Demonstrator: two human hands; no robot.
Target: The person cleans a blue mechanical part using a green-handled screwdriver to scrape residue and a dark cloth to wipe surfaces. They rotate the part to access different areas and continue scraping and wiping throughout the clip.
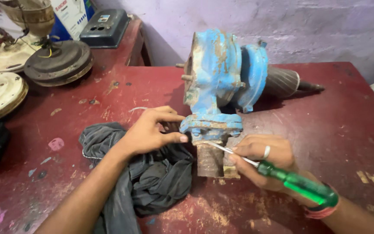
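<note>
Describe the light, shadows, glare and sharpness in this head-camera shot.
Head view: soft, even indoor light; the blue pump housing throws a dim shadow onto the red table to its right. A small glint shows on the screwdriver with its green handle in the right hand. The left hand and grey cloth are sharp; the fan parts at the top left look slightly bent by the wide lens.

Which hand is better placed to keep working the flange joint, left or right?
Right. The right hand holds the screwdriver, its tip already at the pump flange. The left hand only steadies the flange edge, over the rag.
</note>
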